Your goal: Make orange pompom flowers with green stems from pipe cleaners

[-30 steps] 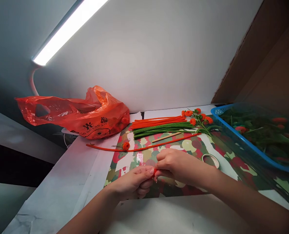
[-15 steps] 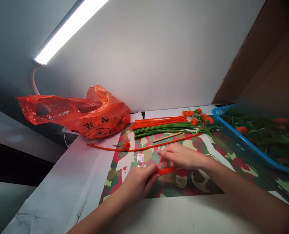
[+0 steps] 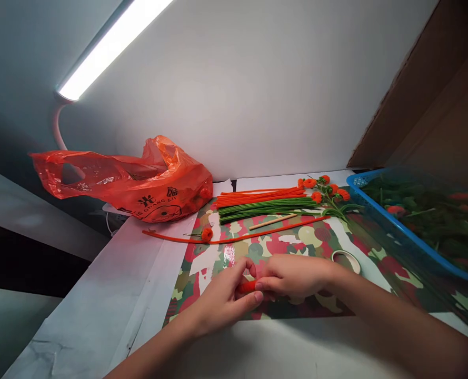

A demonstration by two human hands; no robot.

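Between my two hands is a short orange-red coil of pipe cleaner [image 3: 247,287], partly covered by fingers. My left hand [image 3: 228,297] curls around its left end, with thumb and index finger apart. On the other end, my right hand [image 3: 292,276] pinches with thumb and bent fingers. Beyond them a long orange pipe cleaner [image 3: 265,235] lies across the patterned mat [image 3: 196,287]. By its left part sits a small orange pompom flower [image 3: 207,234] with a thin wire stem. A wooden stick [image 3: 273,221] lies just behind the long pipe cleaner.
Bundles of orange pipe cleaners [image 3: 257,197] and green pipe cleaners [image 3: 265,208] lie at the back, beside a finished flower spray [image 3: 330,197]. A roll of tape [image 3: 354,263] is near my right wrist. A blue basket [image 3: 411,231] stands right, a red plastic bag [image 3: 166,184] left.
My right hand has come down onto the coil, and my left fingers have spread around it. The coil has shifted slightly left and is more covered. The tape roll shows more fully.
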